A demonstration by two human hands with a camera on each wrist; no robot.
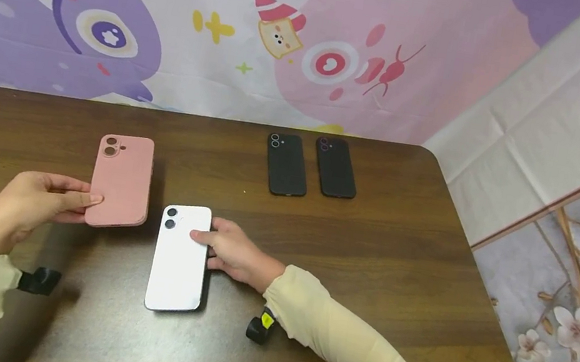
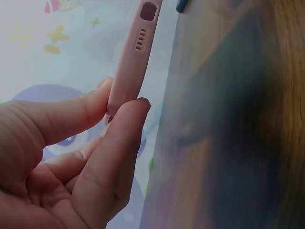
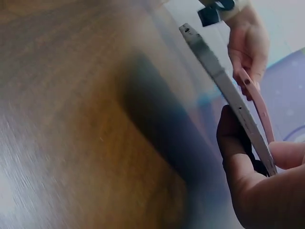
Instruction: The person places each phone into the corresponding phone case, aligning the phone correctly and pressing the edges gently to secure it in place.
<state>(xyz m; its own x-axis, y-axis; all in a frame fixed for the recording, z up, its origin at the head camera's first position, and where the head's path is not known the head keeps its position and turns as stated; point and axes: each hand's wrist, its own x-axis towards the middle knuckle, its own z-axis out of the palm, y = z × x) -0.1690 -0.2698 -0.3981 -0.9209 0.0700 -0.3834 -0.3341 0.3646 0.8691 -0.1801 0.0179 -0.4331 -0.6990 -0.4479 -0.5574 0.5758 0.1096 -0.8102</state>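
Note:
By its lower left edge, my left hand (image 1: 38, 207) pinches a pink phone case (image 1: 121, 183), thumb on the back and fingers beneath. The case is raised above the table with its camera openings at the top; in the left wrist view its edge shows a port cutout and a row of small slots. Just right of it, a white phone (image 1: 178, 264) is held by my right hand (image 1: 239, 252) at its upper right side, thumb over the back. Seen edge-on in the right wrist view, the phone (image 3: 226, 88) is clear of the table. Its screen side is hidden.
Two black phones or phone cases (image 1: 287, 165) (image 1: 336, 168) lie side by side at the back of the brown wooden table (image 1: 395, 273). A cartoon-printed cloth (image 1: 211, 67) hangs behind. At the right stands a flower-patterned panel (image 1: 576, 315).

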